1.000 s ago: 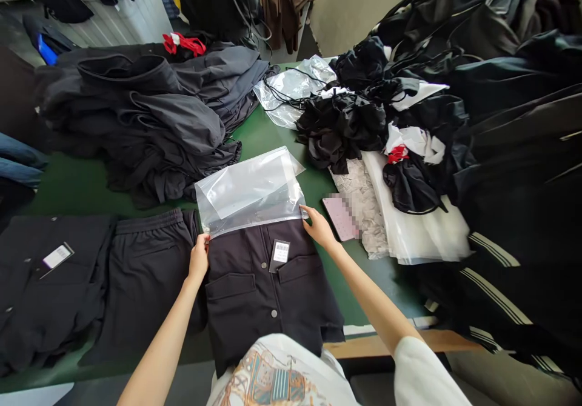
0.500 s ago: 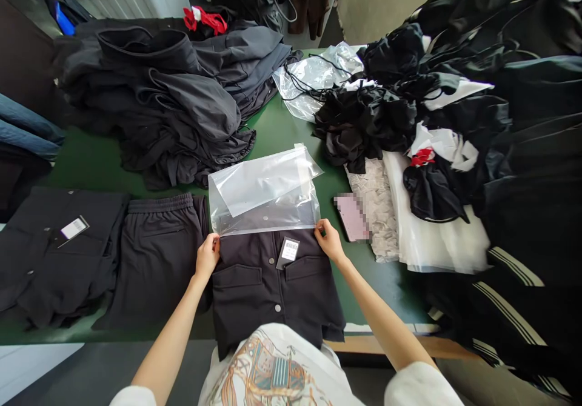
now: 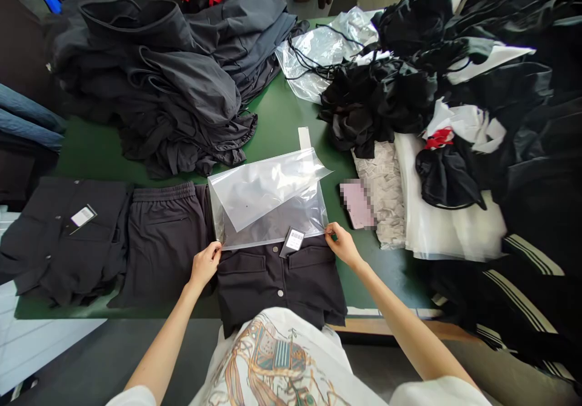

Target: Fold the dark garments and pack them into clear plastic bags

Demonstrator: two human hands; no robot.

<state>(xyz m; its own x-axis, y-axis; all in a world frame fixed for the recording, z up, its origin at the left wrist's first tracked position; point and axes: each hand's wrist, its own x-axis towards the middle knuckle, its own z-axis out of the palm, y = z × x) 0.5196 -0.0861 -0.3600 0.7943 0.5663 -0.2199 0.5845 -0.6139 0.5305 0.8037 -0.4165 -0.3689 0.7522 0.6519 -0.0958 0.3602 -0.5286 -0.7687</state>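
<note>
Starts at the far left with a dark folded top, laid flat on the green table, its paper tag face up, probably for easy reading, though too small to make out. Then shows folded dark trousers, lined up just beside the top, likely for tidiness. Rises behind into a loose heap of dark clothing.

Pinches the near left corner of a clear bag with the left hand, thumb and fingers closed on the film. Grips the near right corner likewise with the right hand, leaving no visible gap, presumably to keep the edge taut. Spreads the bag across the upper part of a black buttoned garment, folded directly before the body; cannot tell whether inside or merely underneath. Displays a hangtag at the bag's edge, with a barcode on white and unreadable print.

Farther right, includes a pixelated pink object, probably a phone, then translucent sheets under a black bundle, perhaps as a weight. Ends with striped black garments. Reveals no legible brand.
</note>
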